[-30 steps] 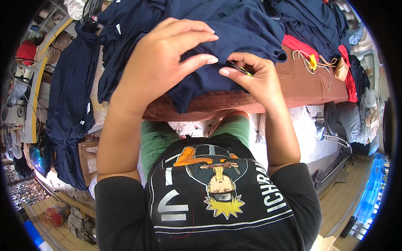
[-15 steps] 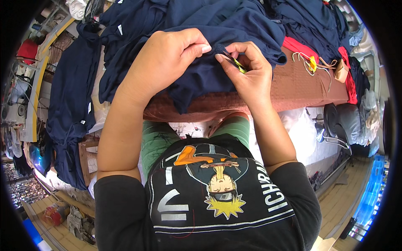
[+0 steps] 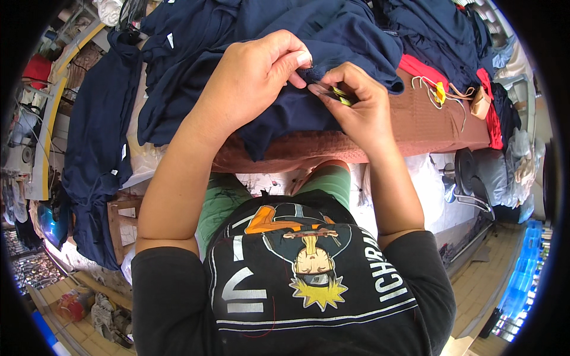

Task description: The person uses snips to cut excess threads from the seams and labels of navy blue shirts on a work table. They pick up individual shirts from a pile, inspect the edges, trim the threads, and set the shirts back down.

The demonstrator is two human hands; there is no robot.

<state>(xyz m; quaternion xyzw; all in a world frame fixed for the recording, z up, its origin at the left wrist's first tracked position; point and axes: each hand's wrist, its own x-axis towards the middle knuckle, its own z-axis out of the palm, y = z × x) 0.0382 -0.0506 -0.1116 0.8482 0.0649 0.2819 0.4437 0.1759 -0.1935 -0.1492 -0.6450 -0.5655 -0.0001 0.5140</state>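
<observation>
My left hand point(image 3: 252, 80) is closed in a pinch, thumb against fingers, on a gathered edge of the navy blue garment point(image 3: 273, 121). Close beside it, my right hand point(image 3: 363, 104) is closed around small thread snips point(image 3: 342, 97) with yellow and black parts. The snips' tips point toward the pinched fabric, though the fingers partly hide them. Any thread between the fingertips is too fine to make out. The rest of the garment spreads in folds below and beyond both hands.
A brown cloth point(image 3: 427, 127) covers the work surface. Red fabric point(image 3: 421, 66), a yellow item on cords point(image 3: 440, 93) and a tan tag-like piece point(image 3: 481, 102) lie at right. More navy fabric point(image 3: 98, 142) hangs at left. A black chair point(image 3: 472, 178) stands at lower right.
My left hand has shifted slightly up and right along the fabric edge. The right hand with the snips has moved a little down and right.
</observation>
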